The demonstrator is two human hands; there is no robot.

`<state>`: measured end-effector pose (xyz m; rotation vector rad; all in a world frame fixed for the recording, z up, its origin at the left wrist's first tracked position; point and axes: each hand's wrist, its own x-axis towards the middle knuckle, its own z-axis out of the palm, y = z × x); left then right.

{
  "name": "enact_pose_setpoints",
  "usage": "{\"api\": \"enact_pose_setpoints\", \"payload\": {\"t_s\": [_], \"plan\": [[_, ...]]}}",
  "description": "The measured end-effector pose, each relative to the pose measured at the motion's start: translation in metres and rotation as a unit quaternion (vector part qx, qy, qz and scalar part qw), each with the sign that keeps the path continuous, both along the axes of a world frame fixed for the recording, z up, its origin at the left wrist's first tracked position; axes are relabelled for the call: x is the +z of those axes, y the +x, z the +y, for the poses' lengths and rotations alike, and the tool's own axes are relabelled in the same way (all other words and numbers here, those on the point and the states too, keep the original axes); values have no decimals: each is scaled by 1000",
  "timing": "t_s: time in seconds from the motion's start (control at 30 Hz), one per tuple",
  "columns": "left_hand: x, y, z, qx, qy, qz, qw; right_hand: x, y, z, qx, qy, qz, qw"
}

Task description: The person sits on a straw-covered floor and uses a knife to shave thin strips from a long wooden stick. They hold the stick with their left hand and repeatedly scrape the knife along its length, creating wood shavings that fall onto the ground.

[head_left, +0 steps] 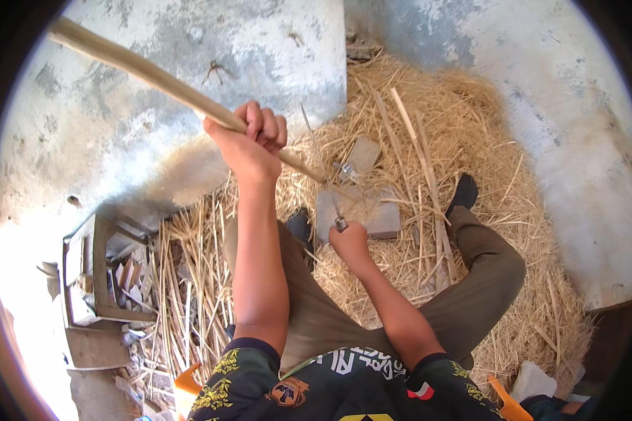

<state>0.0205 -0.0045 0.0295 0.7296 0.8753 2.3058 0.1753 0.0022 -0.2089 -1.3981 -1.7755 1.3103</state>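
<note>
My left hand [249, 144] is wrapping closely around a pale wooden pole [140, 74], to the left of the stone block [379, 220] and higher in the view. The pole's long axis is slanting from far upper left of the block down rightward, its thinner end pointing toward the block's far left edge. I am probably angling it so the block is backing that end; whether they are touching, I cannot tell. At the block's near edge, my right hand [351, 245] is closing around the handle [340, 224] of a thin blade [310, 130]. The blade is pointing away from me past the block's left part, leaning left and crossing near the pole's lower end, presumably keeping its edge beside the wood. Straw [463, 105] is lying beyond and right of the block.
</note>
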Motion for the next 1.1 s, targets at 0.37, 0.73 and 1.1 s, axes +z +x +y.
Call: {"api": "enact_pose_setpoints", "payload": {"t_s": [0.37, 0.73, 1.1], "plan": [[-7, -2, -4, -15, 6, 49, 999, 52, -1, -16, 26, -9, 5, 1000], [-6, -7, -4, 2, 10, 34, 999, 70, 3, -10, 56, 1, -14, 998], [-2, 5, 2, 1, 33, 30, 999, -42, 28, 24, 15, -54, -103, 993]]}}
